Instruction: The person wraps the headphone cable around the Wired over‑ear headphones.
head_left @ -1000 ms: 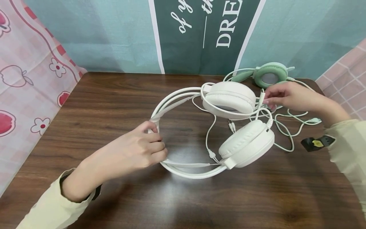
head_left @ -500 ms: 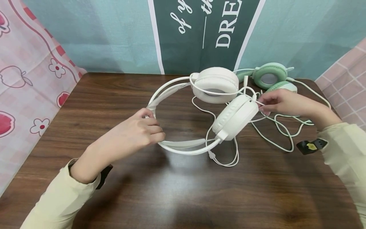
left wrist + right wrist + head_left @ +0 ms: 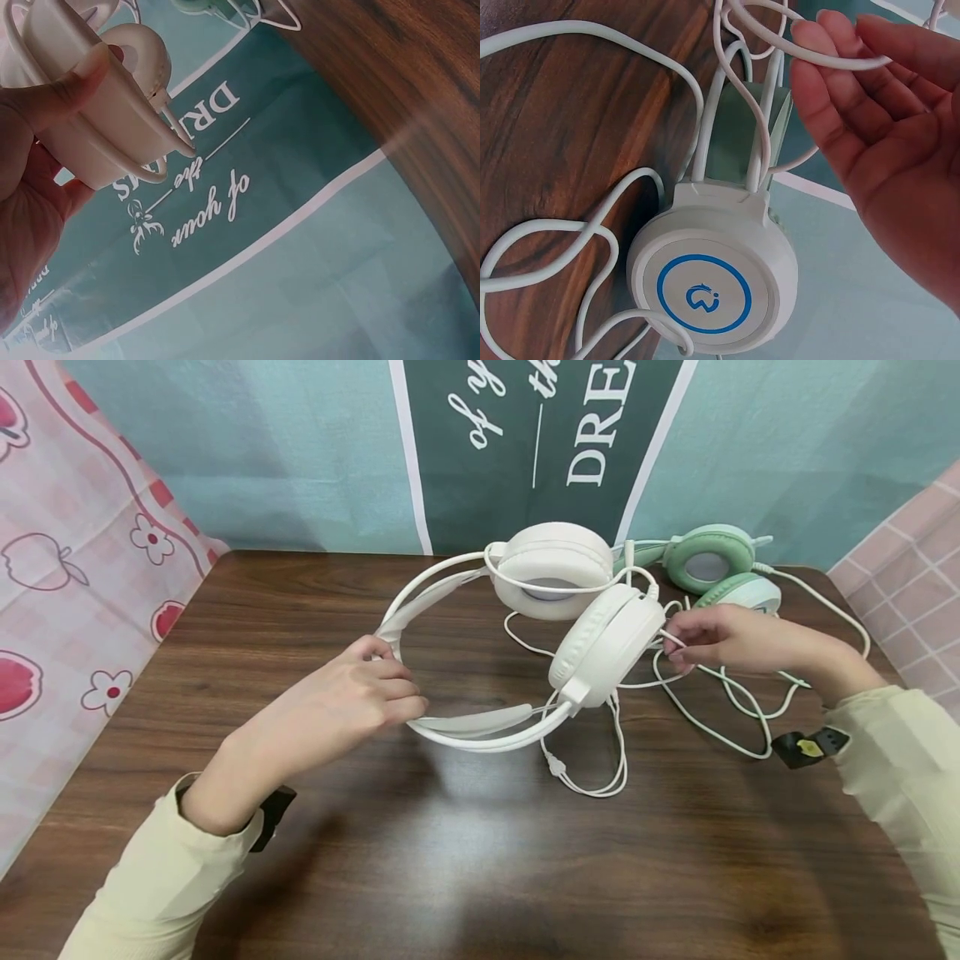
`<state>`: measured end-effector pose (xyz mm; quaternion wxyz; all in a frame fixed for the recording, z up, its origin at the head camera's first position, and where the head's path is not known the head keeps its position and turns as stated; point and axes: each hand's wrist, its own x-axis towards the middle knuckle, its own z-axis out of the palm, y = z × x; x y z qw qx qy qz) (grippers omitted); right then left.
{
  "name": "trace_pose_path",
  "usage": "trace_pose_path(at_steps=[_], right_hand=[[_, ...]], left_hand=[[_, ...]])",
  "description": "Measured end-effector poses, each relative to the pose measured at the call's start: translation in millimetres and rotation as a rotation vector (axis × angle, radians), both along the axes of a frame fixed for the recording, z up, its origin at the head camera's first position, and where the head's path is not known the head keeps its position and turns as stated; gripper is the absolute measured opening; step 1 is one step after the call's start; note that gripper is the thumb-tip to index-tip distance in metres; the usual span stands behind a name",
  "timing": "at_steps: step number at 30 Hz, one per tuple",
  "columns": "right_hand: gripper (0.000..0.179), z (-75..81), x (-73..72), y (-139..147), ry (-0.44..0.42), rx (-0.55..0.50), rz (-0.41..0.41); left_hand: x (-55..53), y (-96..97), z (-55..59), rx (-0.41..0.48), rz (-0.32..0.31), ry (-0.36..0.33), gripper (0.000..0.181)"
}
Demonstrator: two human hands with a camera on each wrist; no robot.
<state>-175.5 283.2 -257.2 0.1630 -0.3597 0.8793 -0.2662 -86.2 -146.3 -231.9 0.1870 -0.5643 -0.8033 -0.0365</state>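
Note:
A pair of white headphones (image 3: 556,560) is held tilted above the table, ear cups toward the right. My left hand (image 3: 360,692) grips the headband at its middle. In the left wrist view, the thumb lies across the wide white headband (image 3: 94,94). By the nearer ear cup, the fingers of my right hand (image 3: 738,639) pinch the white headphone cable (image 3: 672,637). That cable (image 3: 829,60) runs across the fingers to the thumb in the right wrist view. A bundled cable with a small plug (image 3: 556,766) lies on the table below the headphones.
Green headphones (image 3: 708,556) lie at the table's back right corner, partly behind the white pair. Their pale cable (image 3: 753,749) loops toward the front. An ear cup with a blue ring (image 3: 705,292) lies below the right hand. A printed cloth (image 3: 300,460) hangs behind the wooden table (image 3: 480,877).
The white headphones have moved away toward the back and slightly left, with the left hand on them. The right hand has shifted left and a little toward the front along the cable.

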Motion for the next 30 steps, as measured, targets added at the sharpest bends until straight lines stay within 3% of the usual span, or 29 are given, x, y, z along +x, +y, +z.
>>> trace_pose_path(at_steps=[12, 17, 23, 30], right_hand=[[0.021, 15.9, 1.4, 10, 0.087, -0.011, -0.027], [0.019, 15.1, 3.9, 20, 0.072, -0.012, -0.039], [0.019, 10.3, 6.8, 26, 0.102, -0.021, -0.053], [0.023, 9.2, 9.1, 25, 0.137, -0.14, -0.029]], left_hand=[[-3.0, -9.5, 7.8, 0.024, 0.036, 0.016, 0.02], [-5.8, -21.3, 11.2, 0.075, 0.078, 0.018, 0.023], [-8.2, -34.2, 7.6, 0.1, 0.131, -0.007, 0.035], [-11.5, -39.7, 1.7, 0.097, 0.151, -0.008, 0.033]])
